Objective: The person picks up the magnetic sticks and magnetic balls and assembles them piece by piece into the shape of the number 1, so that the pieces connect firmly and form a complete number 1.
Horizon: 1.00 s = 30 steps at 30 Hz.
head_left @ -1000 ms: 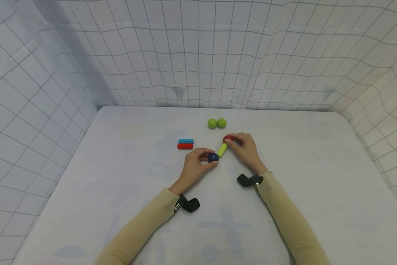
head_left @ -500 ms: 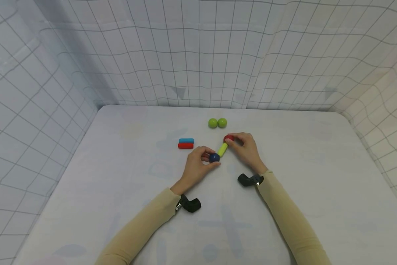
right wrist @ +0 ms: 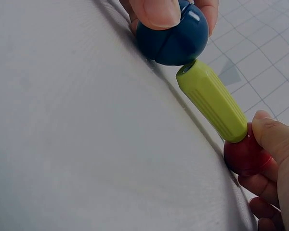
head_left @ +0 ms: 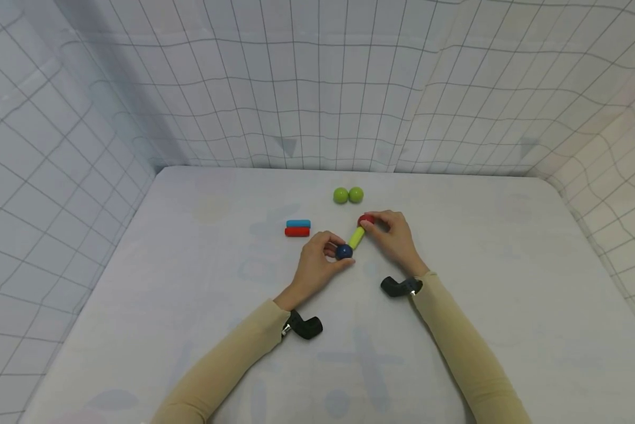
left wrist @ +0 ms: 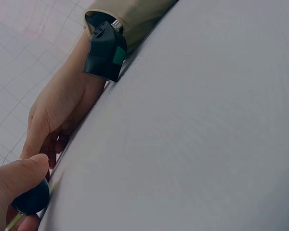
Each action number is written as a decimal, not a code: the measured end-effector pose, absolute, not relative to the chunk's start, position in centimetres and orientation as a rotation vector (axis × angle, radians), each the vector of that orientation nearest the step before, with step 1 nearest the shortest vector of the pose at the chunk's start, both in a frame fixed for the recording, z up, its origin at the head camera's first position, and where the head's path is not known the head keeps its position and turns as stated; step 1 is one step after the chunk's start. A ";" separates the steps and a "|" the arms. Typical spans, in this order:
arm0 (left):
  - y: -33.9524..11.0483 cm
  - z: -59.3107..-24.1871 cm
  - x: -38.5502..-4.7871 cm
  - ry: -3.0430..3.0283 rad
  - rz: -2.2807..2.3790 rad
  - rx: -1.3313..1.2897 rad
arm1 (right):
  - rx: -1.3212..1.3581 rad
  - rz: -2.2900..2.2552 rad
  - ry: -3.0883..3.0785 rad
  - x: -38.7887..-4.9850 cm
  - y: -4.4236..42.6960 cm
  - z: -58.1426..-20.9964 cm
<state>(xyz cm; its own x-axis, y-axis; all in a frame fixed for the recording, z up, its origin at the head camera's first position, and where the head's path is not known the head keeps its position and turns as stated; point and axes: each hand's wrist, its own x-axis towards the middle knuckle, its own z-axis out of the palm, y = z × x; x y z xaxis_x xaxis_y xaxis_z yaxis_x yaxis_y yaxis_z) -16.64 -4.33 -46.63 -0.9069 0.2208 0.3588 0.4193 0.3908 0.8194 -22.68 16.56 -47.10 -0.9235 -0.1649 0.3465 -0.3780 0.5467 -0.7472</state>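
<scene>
In the head view my left hand (head_left: 316, 262) pinches a dark blue ball (head_left: 343, 252) between thumb and fingers. My right hand (head_left: 395, 238) grips a red ball (head_left: 365, 219). A yellow-green ridged rod (right wrist: 214, 101) slants from the red ball toward the blue one. Seen from the right wrist, one end of the rod meets the red ball (right wrist: 245, 154). Its other end, with a round socket, is at the underside of the blue ball (right wrist: 176, 41); whether they touch firmly I cannot tell. From the left wrist, my thumb partly covers the blue ball (left wrist: 34, 196).
Two green balls (head_left: 348, 195) stand side by side behind the hands. Left of them, a blue rod (head_left: 298, 224) and a red rod (head_left: 297, 232) lie parallel. All rest on a white-covered table (head_left: 216, 265), with a grid-patterned curtain (head_left: 317, 88) behind.
My left hand has shifted slightly to the right with the blue ball, closer to the rod's near end. The right hand keeps its hold on the red ball, almost still.
</scene>
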 end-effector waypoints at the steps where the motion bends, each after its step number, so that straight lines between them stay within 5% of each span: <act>1: -4.3 -46.6 -16.7 -2.456 -1.530 -0.571 | 0.452 1.316 -2.551 -22.7 16.6 -47.1; 30: -4.1 -46.4 -16.4 -2.455 -1.548 -0.594 | 0.457 1.327 -2.547 -22.8 16.6 -47.2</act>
